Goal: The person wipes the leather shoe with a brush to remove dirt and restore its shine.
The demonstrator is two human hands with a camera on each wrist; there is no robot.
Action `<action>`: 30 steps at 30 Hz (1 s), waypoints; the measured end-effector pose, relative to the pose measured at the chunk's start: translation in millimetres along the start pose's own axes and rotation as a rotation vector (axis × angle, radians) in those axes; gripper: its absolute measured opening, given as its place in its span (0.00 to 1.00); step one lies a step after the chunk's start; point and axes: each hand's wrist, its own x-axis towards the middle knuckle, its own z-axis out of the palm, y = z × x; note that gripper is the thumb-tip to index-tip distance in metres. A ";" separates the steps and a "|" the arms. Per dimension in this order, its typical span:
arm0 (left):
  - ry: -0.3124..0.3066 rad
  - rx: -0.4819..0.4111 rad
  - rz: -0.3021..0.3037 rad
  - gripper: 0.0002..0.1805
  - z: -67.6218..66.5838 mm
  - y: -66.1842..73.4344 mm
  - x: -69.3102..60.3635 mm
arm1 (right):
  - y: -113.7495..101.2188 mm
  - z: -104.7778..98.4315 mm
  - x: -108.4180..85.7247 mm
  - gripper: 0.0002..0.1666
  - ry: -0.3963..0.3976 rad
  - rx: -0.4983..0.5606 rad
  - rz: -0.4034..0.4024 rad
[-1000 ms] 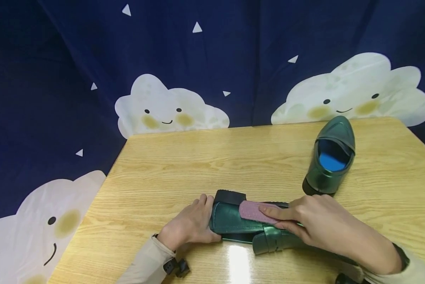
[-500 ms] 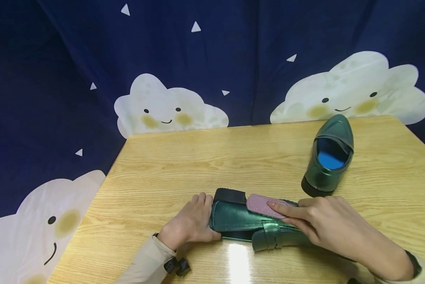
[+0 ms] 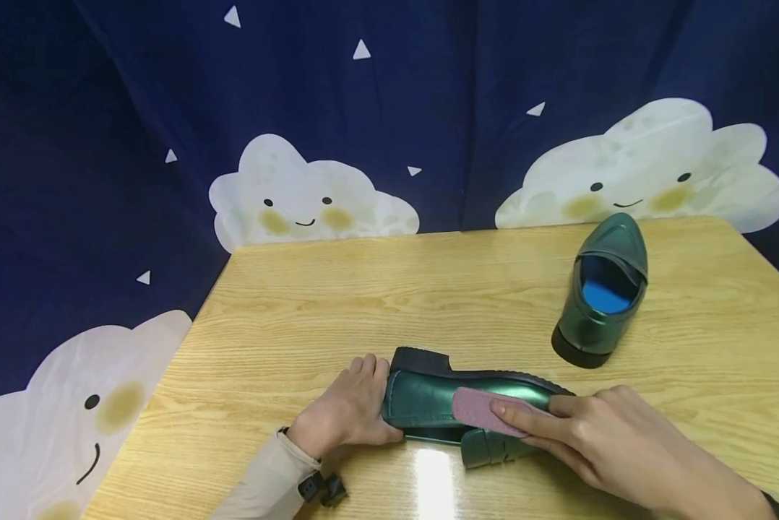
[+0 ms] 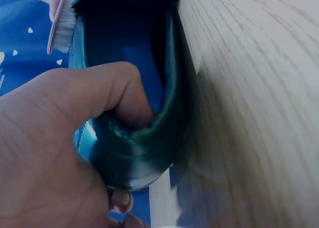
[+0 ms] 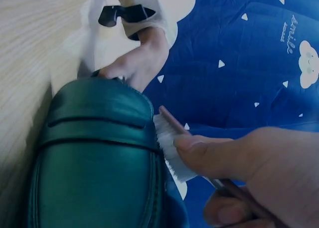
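Observation:
A dark green shoe (image 3: 422, 401) lies on its side, its black sole facing the far side of the table. My left hand (image 3: 347, 408) grips its heel, the thumb inside the opening in the left wrist view, where the shoe's heel (image 4: 134, 158) shows. My right hand (image 3: 630, 440) holds a pink-backed brush (image 3: 483, 410) against the upward-facing side of the shoe. In the right wrist view the brush's pale bristles (image 5: 172, 150) are beside the green upper (image 5: 99, 173), thumb on the back of the brush.
A second green shoe (image 3: 594, 325) with a blue insole stands upright at the right of the wooden table (image 3: 337, 296), toe pointing away. Behind the table hangs a dark blue curtain (image 3: 376, 94) with smiling clouds and white triangles.
The brush in my right hand has moved from up by the sole edge, slightly right and down the shoe's side, uncovering the sole's edge. My left hand has stayed at the heel.

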 end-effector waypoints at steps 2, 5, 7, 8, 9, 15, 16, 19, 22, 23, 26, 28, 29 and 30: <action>0.000 -0.002 -0.001 0.41 -0.1 0.1 -0.2 | -2.0 0.8 -1.4 0.26 -0.022 0.008 0.013; -0.007 0.004 -0.001 0.42 -0.1 0.8 -0.7 | -3.4 1.4 -3.7 0.32 -0.076 0.035 0.036; -0.011 0.006 -0.003 0.42 -0.2 1.3 -1.1 | -3.5 1.9 -5.6 0.35 -0.101 0.071 0.046; -0.013 0.008 -0.004 0.42 -0.3 1.5 -1.2 | -3.4 2.4 -6.8 0.35 -0.098 0.080 0.040; -0.014 0.011 -0.004 0.42 -0.4 1.7 -1.3 | -3.0 3.2 -7.9 0.35 -0.087 0.085 0.026; -0.013 0.004 -0.002 0.42 -1.3 1.6 -0.5 | 3.9 1.8 -11.0 0.31 -0.019 0.065 0.020; -0.012 0.003 -0.001 0.42 -1.4 1.5 -0.3 | 5.8 0.9 -10.5 0.28 0.003 0.052 0.027; -0.006 0.004 0.002 0.42 -1.3 1.1 0.3 | 12.5 -1.7 -8.6 0.21 0.108 -0.008 0.024; -0.005 0.007 0.004 0.41 -1.1 0.9 0.7 | 17.4 -3.1 -7.9 0.25 0.159 -0.045 0.048; -0.005 0.008 0.005 0.41 -1.0 1.0 0.8 | 18.3 -3.6 -8.2 0.26 0.162 -0.051 0.056; -0.007 0.008 0.007 0.41 -1.0 1.0 0.9 | 19.1 -3.9 -9.7 0.26 0.149 -0.053 0.054; -0.012 0.005 0.005 0.41 -1.2 0.8 0.7 | 17.8 -3.1 -10.9 0.24 0.129 -0.028 0.029; -0.015 0.004 0.004 0.41 -1.3 0.7 0.5 | 16.8 -2.6 -11.7 0.23 0.116 -0.013 0.018; -0.017 0.004 0.002 0.41 -1.4 0.6 0.4 | 15.8 -2.0 -12.6 0.22 0.103 -0.001 0.008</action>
